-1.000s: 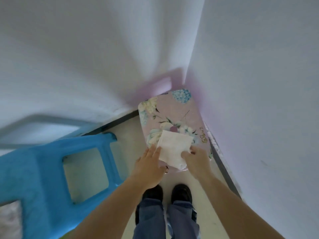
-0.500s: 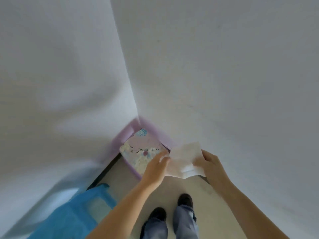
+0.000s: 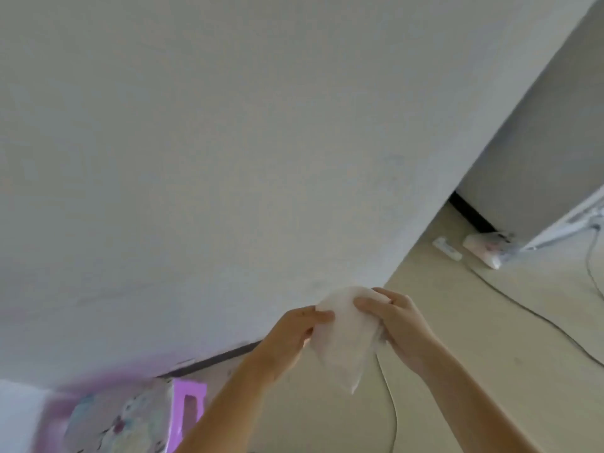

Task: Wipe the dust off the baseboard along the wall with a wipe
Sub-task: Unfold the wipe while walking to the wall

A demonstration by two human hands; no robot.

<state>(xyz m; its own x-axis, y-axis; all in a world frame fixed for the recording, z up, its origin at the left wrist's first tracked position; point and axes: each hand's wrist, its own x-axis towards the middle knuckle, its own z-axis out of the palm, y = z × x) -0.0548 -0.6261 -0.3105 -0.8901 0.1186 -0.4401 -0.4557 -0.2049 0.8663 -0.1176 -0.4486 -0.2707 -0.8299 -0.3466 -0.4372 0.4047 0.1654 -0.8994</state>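
Wipe (image 3: 343,338): white, crumpled, held up between both hands in front of the white wall (image 3: 228,158), lower corner hanging free. Left hand (image 3: 291,335) pinches its left edge with thumb and fingertips. Right hand (image 3: 402,325) grips the right side, fingers curled over the top. Baseboard (image 3: 215,359): dark strip at the wall foot, just left of the left hand. Pink stool (image 3: 188,407) with floral cushion (image 3: 124,420) bottom-left, blurred. Cable (image 3: 389,403) runs across the floor (image 3: 457,322).
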